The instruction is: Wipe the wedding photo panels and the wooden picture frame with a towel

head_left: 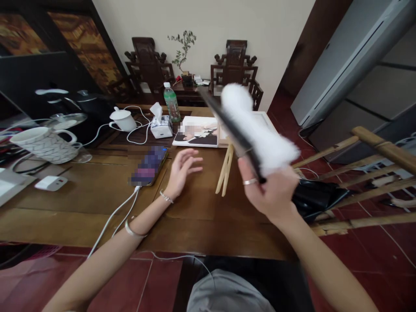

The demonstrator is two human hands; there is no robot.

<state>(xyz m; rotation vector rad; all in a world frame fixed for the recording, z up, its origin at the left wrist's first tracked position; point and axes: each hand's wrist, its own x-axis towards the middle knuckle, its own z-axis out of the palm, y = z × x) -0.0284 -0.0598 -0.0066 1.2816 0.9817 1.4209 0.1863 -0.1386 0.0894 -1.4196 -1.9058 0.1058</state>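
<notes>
My right hand (271,190) is raised above the wooden table (97,203), closed round a dark flat stick and a white fluffy piece (256,130); it looks like a folded feather fan. A ring sits on one finger. My left hand (182,171) hovers just over the table with its fingers loosely spread and nothing in it. A phone (150,167) on a white charging cable lies just left of that hand. A pair of pale wooden sticks (225,171) lies between my two hands.
At the back of the table stand a tissue box (160,125), a green bottle (171,103), a white teapot (122,119), a printed picture (198,132) and a large marbled mug (45,145). Bamboo chair rails (373,147) and a black bag (316,197) sit to the right.
</notes>
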